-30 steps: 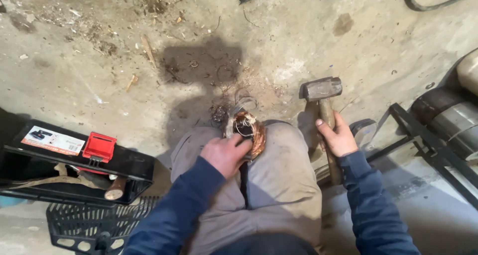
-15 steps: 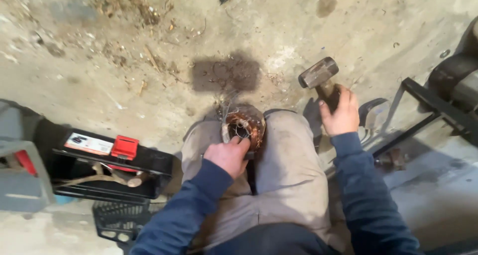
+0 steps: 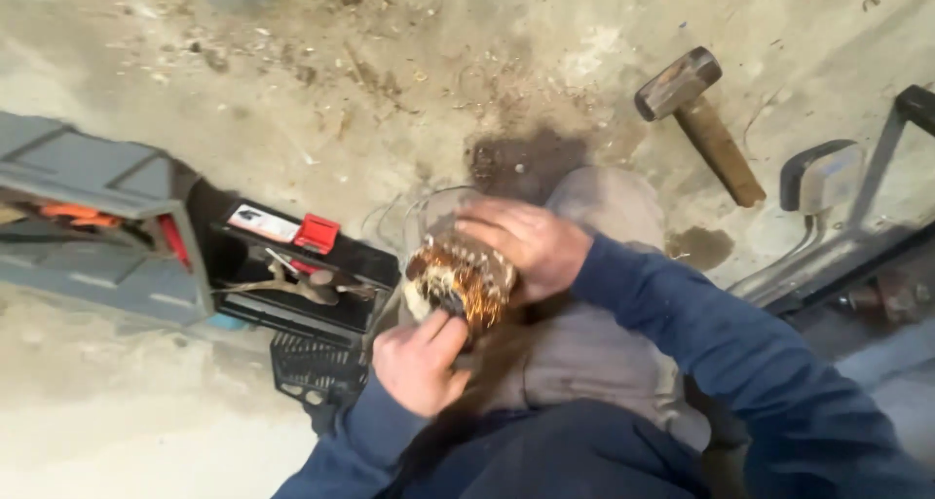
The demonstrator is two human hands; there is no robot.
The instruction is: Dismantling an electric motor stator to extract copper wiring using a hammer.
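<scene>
A round metal motor part with copper wire windings [image 3: 458, 280] rests on my lap, over my grey trousers [image 3: 594, 353]. My right hand [image 3: 521, 244] lies over its top right side and grips it. My left hand [image 3: 419, 363] holds its lower edge from beneath, thumb against the copper coils. A short sledge hammer [image 3: 696, 119] with a wooden handle lies on the concrete floor to the upper right, apart from both hands.
An open black toolbox with a red latch [image 3: 302, 265] holding pliers sits on the floor at my left, beside a grey case [image 3: 88, 217]. A black plastic crate [image 3: 317, 368] lies below it. Metal frame bars [image 3: 847, 246] stand at the right. Debris litters the floor.
My right hand let go of the hammer, which now lies on the floor, and moved onto the copper-wound part. The view swung left and the part shifted toward my left knee.
</scene>
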